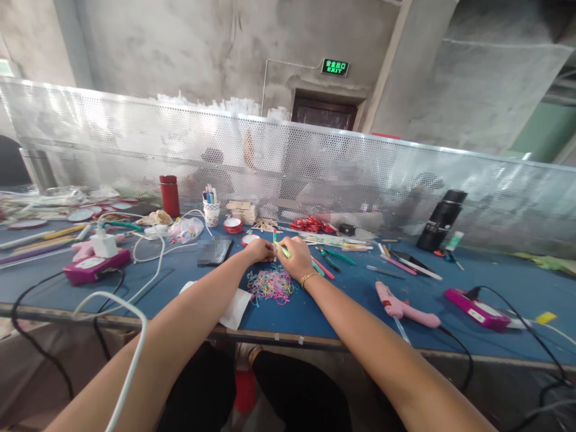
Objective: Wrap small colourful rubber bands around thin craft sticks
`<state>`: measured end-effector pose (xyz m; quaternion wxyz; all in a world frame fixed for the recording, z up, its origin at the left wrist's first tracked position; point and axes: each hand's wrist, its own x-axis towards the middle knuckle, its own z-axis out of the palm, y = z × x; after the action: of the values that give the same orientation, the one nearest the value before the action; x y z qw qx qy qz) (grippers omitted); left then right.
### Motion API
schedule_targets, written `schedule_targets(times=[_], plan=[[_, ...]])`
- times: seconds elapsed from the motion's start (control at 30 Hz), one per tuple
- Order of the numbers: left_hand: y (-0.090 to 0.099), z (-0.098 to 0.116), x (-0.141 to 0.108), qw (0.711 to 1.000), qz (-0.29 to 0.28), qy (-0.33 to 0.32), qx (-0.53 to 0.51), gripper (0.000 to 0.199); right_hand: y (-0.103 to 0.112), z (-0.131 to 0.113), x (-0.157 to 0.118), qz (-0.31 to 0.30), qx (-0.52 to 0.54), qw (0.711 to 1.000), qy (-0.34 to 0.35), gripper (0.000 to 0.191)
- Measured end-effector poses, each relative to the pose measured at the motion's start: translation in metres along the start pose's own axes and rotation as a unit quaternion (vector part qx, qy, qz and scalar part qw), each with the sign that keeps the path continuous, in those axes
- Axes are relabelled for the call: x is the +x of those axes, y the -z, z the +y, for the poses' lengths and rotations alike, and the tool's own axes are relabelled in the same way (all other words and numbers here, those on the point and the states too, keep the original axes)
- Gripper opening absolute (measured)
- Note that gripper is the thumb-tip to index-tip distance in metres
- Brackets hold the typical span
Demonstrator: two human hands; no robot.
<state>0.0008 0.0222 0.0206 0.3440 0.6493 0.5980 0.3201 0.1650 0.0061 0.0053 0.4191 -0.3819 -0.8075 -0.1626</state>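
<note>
My right hand [296,259] is closed around a light green marker [285,251], its tip pointing up and left toward my other hand. Pinched in my left hand [261,251] is a thin upright stick [275,236] with red and green at its upper end. The marker's tip meets or nearly meets the stick; I cannot tell which. Just below both hands lies a loose pile of multicoloured rubber bands [272,284]. Red and green markers [323,268] rest beside my right wrist. A white sheet [236,309] sits partly under my left forearm.
At right lie a pink glue gun [400,306], a magenta power strip [477,309] and a black bottle [442,220]. Pliers [330,260] lie past my right hand. Leftward are a phone [215,252], a pen cup [211,212], a red bottle [169,196] and white cables [143,327]. A perforated metal screen [310,162] stands behind.
</note>
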Motion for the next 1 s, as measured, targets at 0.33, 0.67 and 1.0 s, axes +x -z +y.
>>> schedule_targets(times=[0.33, 0.67, 1.0], plan=[[0.0006, 0.0012, -0.0017, 1.0, -0.003, -0.009, -0.004, 0.014, 0.0009, 0.0011, -0.0005, 0.009, -0.001, 1.0, -0.015, 0.016], [0.0007, 0.0036, -0.0048, 1.0, -0.001, -0.008, 0.005, 0.015, 0.0016, 0.0026, -0.0004, 0.006, -0.009, 1.0, -0.026, 0.016], [0.0009, 0.0056, -0.0063, 1.0, 0.0, -0.003, 0.006, 0.011, 0.0025, 0.0001, -0.0002, -0.003, -0.015, 0.999, -0.029, 0.016]])
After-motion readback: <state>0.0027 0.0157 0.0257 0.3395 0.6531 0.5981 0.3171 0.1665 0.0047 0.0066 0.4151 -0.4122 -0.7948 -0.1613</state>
